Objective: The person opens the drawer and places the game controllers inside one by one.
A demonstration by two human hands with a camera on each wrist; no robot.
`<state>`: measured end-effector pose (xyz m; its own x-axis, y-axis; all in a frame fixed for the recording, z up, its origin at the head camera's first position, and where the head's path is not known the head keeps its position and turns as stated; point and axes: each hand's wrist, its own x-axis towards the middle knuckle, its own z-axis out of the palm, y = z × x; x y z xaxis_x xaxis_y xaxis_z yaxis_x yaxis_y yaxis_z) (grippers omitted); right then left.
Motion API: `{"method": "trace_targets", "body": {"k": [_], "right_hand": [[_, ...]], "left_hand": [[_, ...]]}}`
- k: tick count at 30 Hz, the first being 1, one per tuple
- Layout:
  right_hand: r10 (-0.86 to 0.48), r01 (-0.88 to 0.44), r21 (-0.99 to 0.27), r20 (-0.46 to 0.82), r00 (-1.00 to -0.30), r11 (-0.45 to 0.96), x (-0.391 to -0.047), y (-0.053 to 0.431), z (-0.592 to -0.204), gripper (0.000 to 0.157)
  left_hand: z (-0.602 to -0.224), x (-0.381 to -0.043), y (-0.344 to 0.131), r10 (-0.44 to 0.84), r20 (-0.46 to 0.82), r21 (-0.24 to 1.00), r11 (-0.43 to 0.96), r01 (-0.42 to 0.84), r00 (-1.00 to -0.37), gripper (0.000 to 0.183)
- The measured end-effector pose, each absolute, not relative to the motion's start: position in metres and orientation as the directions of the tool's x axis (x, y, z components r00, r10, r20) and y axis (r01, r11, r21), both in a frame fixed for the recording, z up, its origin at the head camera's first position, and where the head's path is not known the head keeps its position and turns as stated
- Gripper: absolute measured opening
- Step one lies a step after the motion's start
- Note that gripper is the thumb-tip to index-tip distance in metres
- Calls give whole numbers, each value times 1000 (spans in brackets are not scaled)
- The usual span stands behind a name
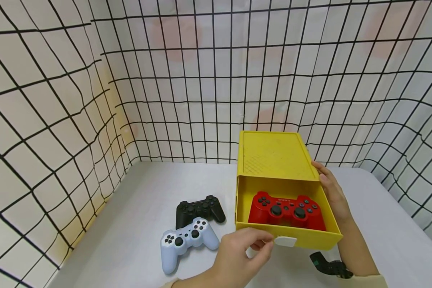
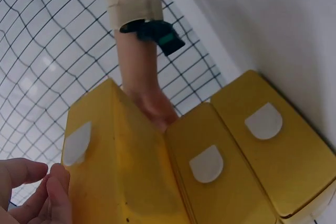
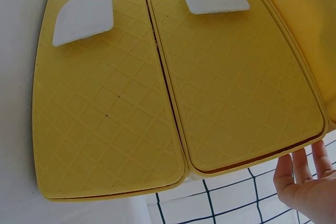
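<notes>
A yellow drawer box (image 1: pixel 273 154) stands at the right of the table, its top drawer (image 1: pixel 327 238) pulled out toward me. Inside the drawer lies a red game controller (image 1: pixel 284 212). My left hand (image 1: pixel 237 254) is at the drawer's front. Its thumb and index tips are close together beside the white handle (image 1: pixel 285 241), which shows uncovered in the left wrist view as well. My right hand (image 1: pixel 333 192) rests against the box's right side. In the right wrist view its fingers touch the box's edge beside the lower drawers.
Left of the box, a pale blue game controller (image 1: pixel 189 240) lies partly in front of a black game controller (image 1: pixel 201 210) on the white table (image 1: pixel 144 208). Two lower drawers (image 2: pixel 207 166) are closed. Black wire grid (image 1: pixel 201 88) stands around the back and sides.
</notes>
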<state>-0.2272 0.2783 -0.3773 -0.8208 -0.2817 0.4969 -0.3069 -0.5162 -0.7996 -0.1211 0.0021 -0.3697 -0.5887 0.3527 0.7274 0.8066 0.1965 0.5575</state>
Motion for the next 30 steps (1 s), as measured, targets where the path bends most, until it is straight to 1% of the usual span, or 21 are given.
{"method": "trace_targets", "body": {"k": [5, 8, 9, 12, 16, 18, 19, 23, 25, 27, 30], "right_hand": [[-284, -308, -793, 505, -815, -526, -228, 278, -378, 43], [-283, -319, -791, 514, -810, -522, -229, 279, -379, 44], [-279, -326, -794, 514, -811, -513, -229, 279, -379, 44], [-254, -351, -807, 507, -823, -474, -229, 279, -380, 43], [-235, -364, -812, 504, -831, -457, -229, 278, -380, 43], [-237, -361, -806, 508, -828, -469, -229, 278, -380, 43], [-237, -360, -804, 510, -827, -473, -229, 277, -380, 44], [-241, -357, -801, 511, -825, -480, -229, 278, -381, 44], [-245, -356, -799, 514, -822, -484, -229, 278, -381, 44], [-252, -354, -794, 520, -816, -493, -230, 278, -381, 44], [-256, -358, -790, 528, -810, -497, -230, 278, -381, 45]], "left_hand": [[-379, -121, 7, 343, 773, 468, 258, 845, -533, 15], [-382, -122, 10, 334, 786, 431, 307, 849, -520, 17], [-383, -122, 11, 331, 784, 435, 312, 845, -526, 17], [-385, -124, 13, 327, 801, 398, 333, 855, -501, 19], [-386, -128, 17, 330, 859, 249, 399, 882, -391, 20], [-386, -130, 19, 327, 871, 212, 425, 880, -368, 19], [-386, -130, 20, 325, 872, 207, 434, 877, -367, 19], [-386, -129, 22, 313, 829, 327, 401, 855, -464, 15], [-386, -128, 23, 311, 816, 356, 394, 847, -487, 16], [-386, -128, 23, 310, 810, 370, 389, 844, -498, 16], [-385, -128, 23, 312, 811, 366, 390, 845, -496, 15]]}}
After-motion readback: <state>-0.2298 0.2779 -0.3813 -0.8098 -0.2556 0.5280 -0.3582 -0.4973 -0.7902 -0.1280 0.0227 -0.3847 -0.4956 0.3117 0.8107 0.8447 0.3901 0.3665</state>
